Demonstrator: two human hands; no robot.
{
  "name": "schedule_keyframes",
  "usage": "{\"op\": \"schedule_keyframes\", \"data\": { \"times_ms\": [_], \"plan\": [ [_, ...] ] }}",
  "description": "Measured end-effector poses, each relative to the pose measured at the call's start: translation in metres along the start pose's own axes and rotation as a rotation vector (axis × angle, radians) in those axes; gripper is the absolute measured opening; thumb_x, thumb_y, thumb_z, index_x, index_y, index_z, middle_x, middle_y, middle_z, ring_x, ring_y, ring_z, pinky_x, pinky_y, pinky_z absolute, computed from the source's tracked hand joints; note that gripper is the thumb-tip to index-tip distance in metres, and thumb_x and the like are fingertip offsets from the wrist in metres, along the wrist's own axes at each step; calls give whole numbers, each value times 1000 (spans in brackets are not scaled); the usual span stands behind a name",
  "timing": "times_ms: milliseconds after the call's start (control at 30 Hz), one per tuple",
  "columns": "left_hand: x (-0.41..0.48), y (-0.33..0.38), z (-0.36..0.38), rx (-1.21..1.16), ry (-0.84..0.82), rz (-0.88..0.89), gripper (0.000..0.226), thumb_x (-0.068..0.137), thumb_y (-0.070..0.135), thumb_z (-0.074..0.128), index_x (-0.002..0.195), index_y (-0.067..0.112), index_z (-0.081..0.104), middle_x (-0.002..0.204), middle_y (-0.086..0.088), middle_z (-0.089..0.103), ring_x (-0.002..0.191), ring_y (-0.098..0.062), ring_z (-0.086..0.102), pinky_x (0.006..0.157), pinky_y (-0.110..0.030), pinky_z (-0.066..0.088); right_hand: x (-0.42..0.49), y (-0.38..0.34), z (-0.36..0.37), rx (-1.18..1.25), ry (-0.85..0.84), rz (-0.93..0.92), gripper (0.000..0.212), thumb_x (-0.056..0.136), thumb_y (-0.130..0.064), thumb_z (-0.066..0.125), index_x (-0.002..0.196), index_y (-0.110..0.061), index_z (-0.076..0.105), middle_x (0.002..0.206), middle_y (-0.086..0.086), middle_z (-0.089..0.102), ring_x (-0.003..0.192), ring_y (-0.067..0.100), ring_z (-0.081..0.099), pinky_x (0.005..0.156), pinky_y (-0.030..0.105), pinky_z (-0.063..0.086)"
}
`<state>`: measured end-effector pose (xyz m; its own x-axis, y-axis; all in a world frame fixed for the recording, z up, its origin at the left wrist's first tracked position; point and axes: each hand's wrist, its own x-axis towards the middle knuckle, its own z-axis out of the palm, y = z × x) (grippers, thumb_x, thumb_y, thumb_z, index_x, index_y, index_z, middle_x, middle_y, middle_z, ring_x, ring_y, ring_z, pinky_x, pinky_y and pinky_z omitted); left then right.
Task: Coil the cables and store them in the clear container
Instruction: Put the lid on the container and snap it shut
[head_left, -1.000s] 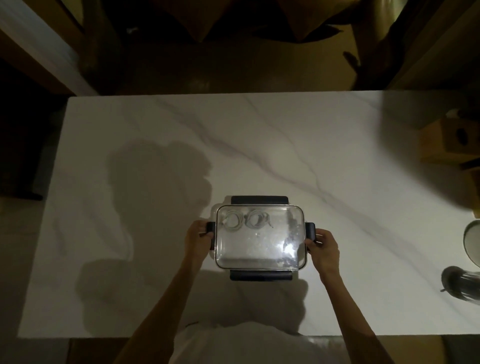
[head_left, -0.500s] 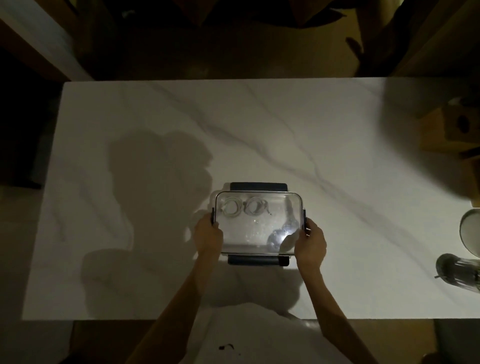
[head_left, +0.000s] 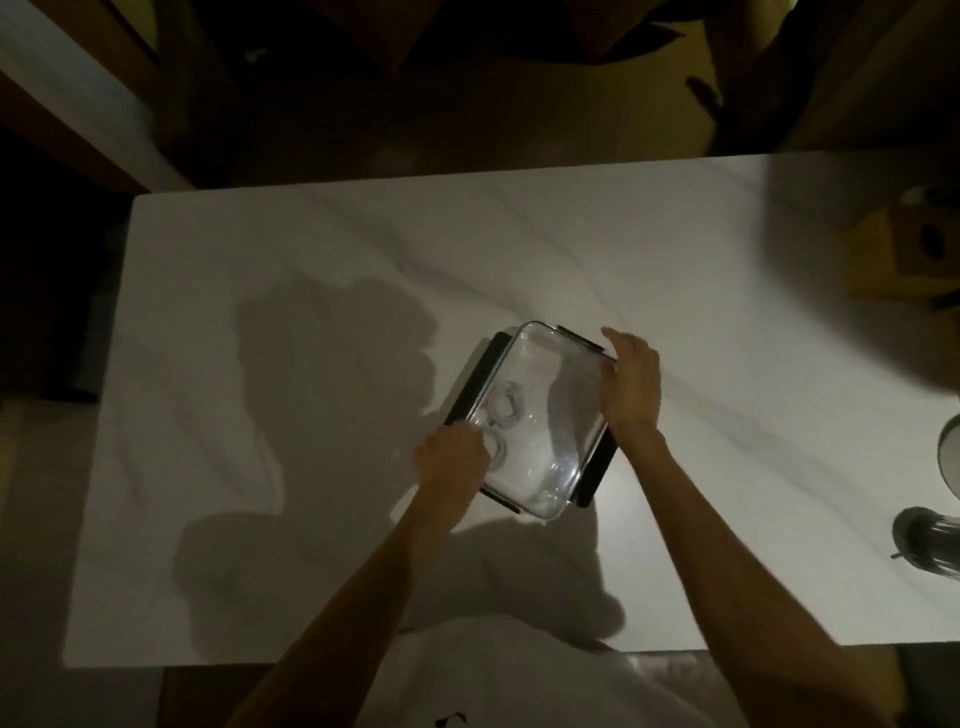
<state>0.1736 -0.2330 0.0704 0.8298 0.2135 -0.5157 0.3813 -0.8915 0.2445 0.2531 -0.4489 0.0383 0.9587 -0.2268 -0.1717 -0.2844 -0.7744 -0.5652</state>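
Fig.: clear container (head_left: 566, 457), long axis far-right to near-left; your R hand (head_left: 631, 387) curls over far-right end, L hand (head_left: 452, 457) at near-left edge, grip unclear.

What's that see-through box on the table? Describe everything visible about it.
The clear rectangular container, glassy with rounded corners, sits diagonally on the white marble table, its lid on, with dark clasps on its sides. Two coiled cables lie inside. The left hand grips its near edge, the right hand its far edge.
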Motion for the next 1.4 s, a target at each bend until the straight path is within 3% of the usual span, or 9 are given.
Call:
{"op": "schedule_keyframes", "data": {
  "times_ms": [100, 233, 367, 500, 800, 900, 1133, 1233, 1400],
  "plan": [
    [26, 20, 1, -70, 180, 182, 25, 92, 22, 51, 113, 9, 51, 113, -13, 58, 101, -25, 56, 86, -32, 47, -45, -8, -4, 84, 165, 192, 27, 89, -11, 52, 115, -14, 58, 113, 13, 58, 106, 32, 50, 84, 31, 38],
    [53, 25, 11, -45, 78, 121, 41, 92, 20, 50, 128, 3, 42, 131, -19, 47, 117, -31, 47, 101, -36, 37, -99, 6, 14, 198, 44, 367, 43, 88, -15, 61, 129, -10, 50, 117, 18, 57, 105, 34, 56, 87, 40, 47],
    [56, 22, 10, -162, 114, 92, 34, 85, -2, 52, 119, -1, 51, 125, -21, 50, 111, -33, 50, 96, -36, 41, -105, 4, 27, 343, -39, 428, 42, 89, -9, 57, 130, -16, 50, 112, 13, 62, 98, 29, 63, 75, 27, 48],
    [61, 11, 9, -184, 85, 79, 27, 86, 1, 52, 112, -1, 56, 117, -18, 56, 104, -30, 53, 86, -28, 39, -102, -1, 33, 380, -60, 505, 41, 90, -6, 54, 131, -13, 50, 113, 14, 65, 102, 31, 62, 88, 38, 50],
    [51, 3, -2, -221, -120, -82, 11, 84, 6, 55, 88, -1, 61, 99, -21, 66, 92, -33, 64, 73, -32, 48, -70, 2, 21, 252, -186, 293, 41, 85, -9, 54, 125, -16, 56, 91, 8, 67, 81, 27, 64, 68, 28, 47],
    [21, -5, 8, -305, -332, -97, 19, 88, 19, 55, 73, 9, 60, 90, -19, 70, 89, -36, 69, 81, -42, 57, -15, 5, 27, 40, -232, 53, 47, 87, -7, 53, 133, -17, 52, 116, 16, 66, 107, 31, 59, 88, 31, 44],
    [3, -16, 43, 244, 148, 325, 53, 72, 28, 66, 123, 24, 55, 129, -7, 58, 113, -29, 57, 97, -41, 45, -25, 6, 38, -243, -128, -88, 52, 95, -36, 25, 145, -20, 28, 150, 17, 33, 138, 33, 27, 115, 45, 25],
    [10, -16, 49, 220, 171, 377, 51, 73, 31, 63, 121, 15, 58, 129, -16, 58, 123, -35, 53, 98, -47, 47, -69, 16, 33, -47, -184, -54, 57, 98, -42, 36, 149, -26, 17, 160, 8, 8, 144, 27, 16, 112, 40, 28],
    [46, -10, 35, 215, 153, 351, 65, 78, 17, 68, 137, 13, 41, 145, -19, 41, 141, -36, 30, 109, -48, 38, -36, -10, 27, -155, -147, 47, 68, 87, -44, 60, 143, -32, 24, 145, 11, 28, 116, 38, 47, 80, 46, 53]
  ]
}}
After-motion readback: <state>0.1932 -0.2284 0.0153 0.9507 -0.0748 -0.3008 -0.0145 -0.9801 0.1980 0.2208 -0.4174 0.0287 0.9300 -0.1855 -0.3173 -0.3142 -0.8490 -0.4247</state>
